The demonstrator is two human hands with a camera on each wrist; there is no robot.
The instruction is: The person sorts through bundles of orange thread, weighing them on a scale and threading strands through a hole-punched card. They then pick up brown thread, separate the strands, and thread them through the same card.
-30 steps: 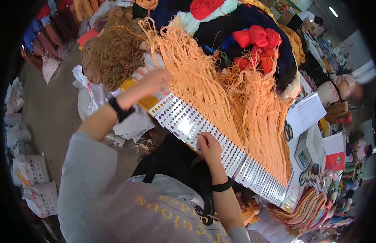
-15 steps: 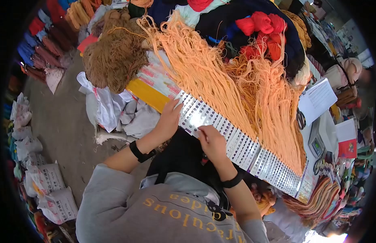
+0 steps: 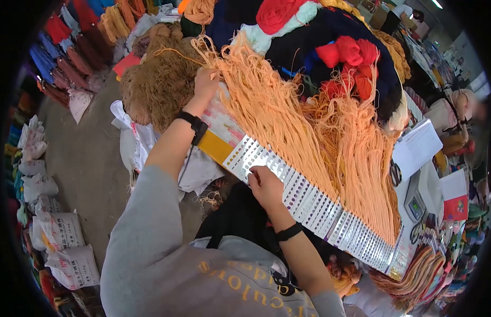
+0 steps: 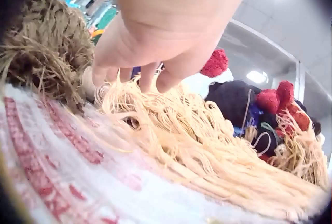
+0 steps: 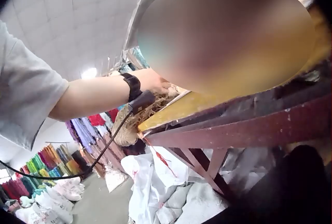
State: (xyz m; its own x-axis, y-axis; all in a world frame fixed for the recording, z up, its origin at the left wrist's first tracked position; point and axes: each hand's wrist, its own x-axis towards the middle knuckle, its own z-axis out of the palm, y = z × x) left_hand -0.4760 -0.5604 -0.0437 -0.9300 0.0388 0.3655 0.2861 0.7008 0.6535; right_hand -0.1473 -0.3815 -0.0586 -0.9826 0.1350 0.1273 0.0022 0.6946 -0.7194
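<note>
A long spread of peach yarn (image 3: 277,111) lies across the table. My left hand (image 3: 206,84) is at its far left end, and in the left wrist view that hand (image 4: 171,37) has its fingers bent down with the tips among the yarn loops. Along the front edge runs a white card (image 3: 309,198) printed with rows of dark dots. Over the card's near edge is my right hand (image 3: 266,187), its fingers curled and the thumb uppermost. I cannot tell whether it pinches anything. In the right wrist view a blurred patch hides that hand's work.
A brown yarn heap (image 3: 155,79) sits left of the peach strands. Red skeins (image 3: 351,53) lie on dark cloth behind. To the right are scissors (image 3: 395,173), papers (image 3: 417,141) and a small scale (image 3: 414,201). White sacks (image 3: 71,253) line the floor at left.
My left hand has come down to the card's left end, then gone back up to the end of the peach yarn. My right hand has stayed curled at the card, shifting slightly left lately.
</note>
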